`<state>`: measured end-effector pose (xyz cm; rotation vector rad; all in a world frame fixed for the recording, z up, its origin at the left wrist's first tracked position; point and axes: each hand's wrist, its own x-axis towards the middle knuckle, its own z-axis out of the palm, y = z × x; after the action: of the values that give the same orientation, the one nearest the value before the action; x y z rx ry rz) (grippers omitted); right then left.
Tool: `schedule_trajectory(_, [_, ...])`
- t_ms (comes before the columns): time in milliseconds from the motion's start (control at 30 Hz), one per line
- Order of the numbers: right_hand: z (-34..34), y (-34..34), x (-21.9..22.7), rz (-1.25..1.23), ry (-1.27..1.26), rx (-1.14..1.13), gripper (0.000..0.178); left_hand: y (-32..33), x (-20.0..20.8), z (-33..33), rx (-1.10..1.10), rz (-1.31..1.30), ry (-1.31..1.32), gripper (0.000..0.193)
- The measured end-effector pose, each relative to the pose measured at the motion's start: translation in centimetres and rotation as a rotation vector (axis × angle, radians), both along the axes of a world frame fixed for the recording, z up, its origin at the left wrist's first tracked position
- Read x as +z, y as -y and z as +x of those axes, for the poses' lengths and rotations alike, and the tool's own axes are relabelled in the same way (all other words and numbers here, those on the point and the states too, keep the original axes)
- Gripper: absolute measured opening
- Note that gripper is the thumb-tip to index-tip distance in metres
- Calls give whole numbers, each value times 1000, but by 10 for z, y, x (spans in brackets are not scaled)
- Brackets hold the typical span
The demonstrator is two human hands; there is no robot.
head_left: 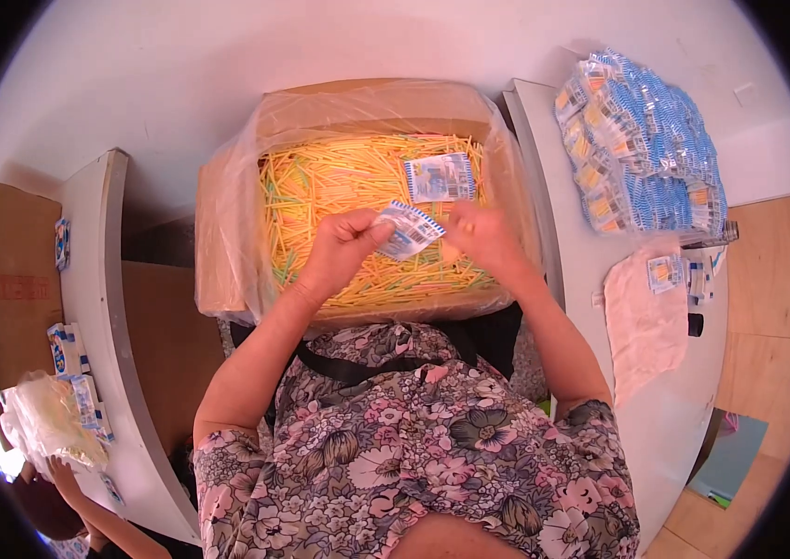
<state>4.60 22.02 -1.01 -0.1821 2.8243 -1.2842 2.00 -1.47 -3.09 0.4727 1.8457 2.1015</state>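
Note:
Above an open carton [367,91] lined with clear plastic, my left hand [346,244] pinches a small blue-and-white plastic packet [411,231] by its left side. Close to the packet's right end is my right hand [486,240], its fingers curled but smeared by motion, so I cannot make out whether they hold anything. Thin yellow, orange and green sticks [320,182] fill the carton in a loose heap. On top of the sticks, just beyond my hands, lies a second packet [439,177] of the same kind.
A big clear bag of packets [646,140] rests on the right-hand table [590,359], near a pale pink cloth [642,317]. Left of the carton runs a white table [138,401] with a cardboard box [22,279] and packets. Another person's hand [67,480] touches a plastic bag [50,419].

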Motion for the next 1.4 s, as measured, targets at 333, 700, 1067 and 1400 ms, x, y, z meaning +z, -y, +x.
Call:
schedule_trajectory(333, [16,-18,29,-152,52,2,25,-11,15,-3,-68,25,168,15])
schedule_trajectory(700, [16,-28,-3,-42,52,196,23,-10,10,-4,-39,111,184,12])
schedule_trajectory(1067, [-26,5,66,-622,350,12,22,-16,18,-6,-108,-21,162,9])
schedule_trajectory(1400, [-26,22,64,-38,-252,186,34,-25,7,-5,-173,7,223,15])
